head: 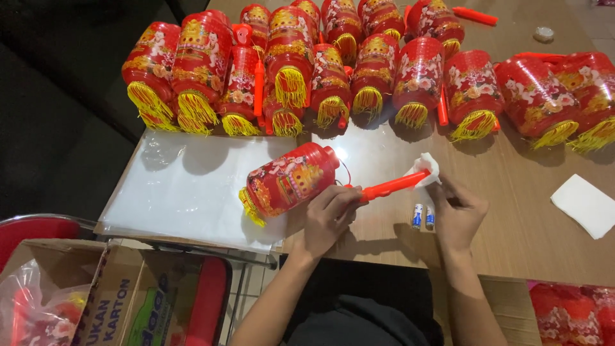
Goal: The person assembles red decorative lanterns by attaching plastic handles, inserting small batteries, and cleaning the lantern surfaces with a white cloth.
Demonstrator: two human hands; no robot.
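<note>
Warm overhead light, glare on plastic sheet (186,182) (edges dim).

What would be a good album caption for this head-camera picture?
Left hand grips a red lantern's handle while the right hand wipes its tip with a white tissue, two small batteries beside them.

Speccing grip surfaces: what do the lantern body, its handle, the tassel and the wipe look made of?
Lantern body: glossy printed red plastic, likely; it shows highlights.
Handle, held by the left hand: smooth orange-red plastic, moulded look.
Tassel: yellow thread or fibre fringe, matte.
Wipe, at the right hand: crumpled white tissue or thin cloth; can't tell which.
</note>
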